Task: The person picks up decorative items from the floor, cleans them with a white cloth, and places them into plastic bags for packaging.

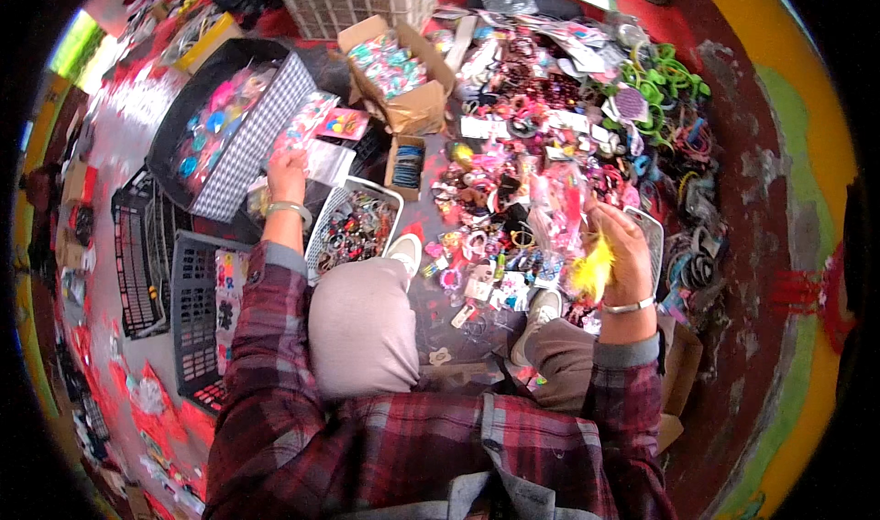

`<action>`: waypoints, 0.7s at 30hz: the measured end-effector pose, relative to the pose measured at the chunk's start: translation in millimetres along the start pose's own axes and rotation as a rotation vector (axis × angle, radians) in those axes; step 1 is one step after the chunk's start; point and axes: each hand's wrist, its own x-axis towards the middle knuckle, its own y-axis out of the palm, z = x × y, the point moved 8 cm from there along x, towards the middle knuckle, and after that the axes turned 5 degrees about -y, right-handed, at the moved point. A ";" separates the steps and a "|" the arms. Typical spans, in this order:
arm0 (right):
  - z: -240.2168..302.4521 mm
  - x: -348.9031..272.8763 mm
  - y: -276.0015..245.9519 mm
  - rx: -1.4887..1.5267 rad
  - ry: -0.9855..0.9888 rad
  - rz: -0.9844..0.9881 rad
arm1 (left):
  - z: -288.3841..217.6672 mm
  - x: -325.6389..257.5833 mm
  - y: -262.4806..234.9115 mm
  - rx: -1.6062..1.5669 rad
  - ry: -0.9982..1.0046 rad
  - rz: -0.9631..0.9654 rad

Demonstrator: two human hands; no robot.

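Observation:
My right hand [625, 250] is raised at the right with its fingers curled round a fluffy yellow feather piece [594, 270], which hangs below the fingertips. Just left of those fingers are pink items in clear plastic [555, 213]; whether the hand touches them I cannot tell. At the left, my left hand [287, 177] is closed beside a pink patterned packet [307, 124] and a clear plastic pack [328, 161]. What its fingers hold, if anything, is hidden. A large pile of hair accessories [513, 167] spreads between and beyond my hands.
A white basket of small accessories [316, 245] stands by my left knee. Beyond it are a small box of dark bands [405, 167] and a cardboard box [417, 108] of wrapped pieces. A black fabric bin [174, 108] and dark plastic crates [197, 318] stand left. Green hair ties [655, 85] lie far right.

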 end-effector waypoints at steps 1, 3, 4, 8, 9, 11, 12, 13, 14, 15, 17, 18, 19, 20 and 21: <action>-0.7 0.3 0.1 0.060 0.001 0.045 | -42.2 -17.6 21.6 0.021 0.088 0.083; 4.8 -3.3 4.2 0.135 0.022 0.121 | -131.6 -76.8 74.6 0.056 0.273 0.329; 6.5 -5.2 5.2 0.187 0.009 0.112 | -164.9 -107.3 101.8 0.127 0.354 0.516; 15.5 -13.3 5.1 0.353 -0.019 0.105 | -234.6 -257.5 191.7 0.250 0.508 0.997; 18.5 -14.8 11.6 0.357 -0.022 0.141 | -242.2 -287.4 199.9 0.377 0.738 1.022; 16.1 -11.6 4.9 0.408 -0.033 0.197 | -242.7 -337.3 220.2 0.567 1.020 1.005; 16.6 -12.7 4.1 0.385 -0.032 0.152 | -239.9 -351.2 228.2 0.588 1.089 0.948; 19.4 -14.6 4.4 0.388 -0.038 0.176 | -237.3 -355.8 235.0 0.579 1.124 0.850; 21.2 -16.7 5.5 0.393 -0.039 0.204 | -235.4 -357.3 238.2 0.574 1.152 0.748; 22.1 -16.9 5.5 0.414 -0.057 0.237 | -231.3 -355.9 243.8 0.526 1.081 0.773; 28.1 -22.5 9.5 0.401 -0.053 0.253 | -224.5 -350.8 253.7 0.426 0.935 0.822; 32.8 -25.3 11.2 0.393 -0.050 0.261 | -220.8 -345.8 257.7 0.348 0.818 0.880; 38.9 -28.6 11.5 0.367 -0.051 0.268 | -217.6 -339.9 260.6 0.269 0.700 0.933; 42.3 -29.7 2.0 0.310 -0.080 0.231 | -212.8 -333.5 264.8 0.192 0.581 0.983; 54.8 -29.3 -8.3 0.228 -0.182 0.199 | -196.0 -330.4 275.7 -0.304 -0.006 1.219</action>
